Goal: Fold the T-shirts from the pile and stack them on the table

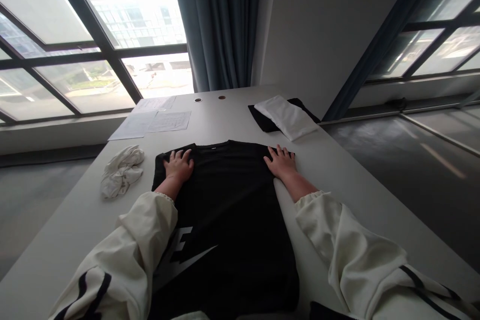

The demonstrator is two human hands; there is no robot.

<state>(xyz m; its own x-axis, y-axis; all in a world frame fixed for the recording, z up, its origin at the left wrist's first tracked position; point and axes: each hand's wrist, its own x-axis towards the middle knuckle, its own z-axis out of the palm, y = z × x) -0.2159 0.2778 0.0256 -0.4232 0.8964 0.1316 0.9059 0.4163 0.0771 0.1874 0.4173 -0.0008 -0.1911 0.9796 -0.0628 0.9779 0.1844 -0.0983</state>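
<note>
A black T-shirt [232,200] lies spread on the white table [337,180], its collar away from me and a grey printed logo near its lower left. My left hand [179,166] rests flat on the left shoulder of the shirt, fingers spread. On the right shoulder and sleeve lies my right hand [281,162], also with its fingers apart. Neither hand grips the cloth. My left forearm covers part of the shirt's left side and its print.
Left of the shirt is a crumpled whitish cloth [123,171]. Paper sheets [168,121] lie at the back left. At the back right, a folded white cloth [287,116] sits over a black one [261,119]. Two round holes [198,100] are near the far edge.
</note>
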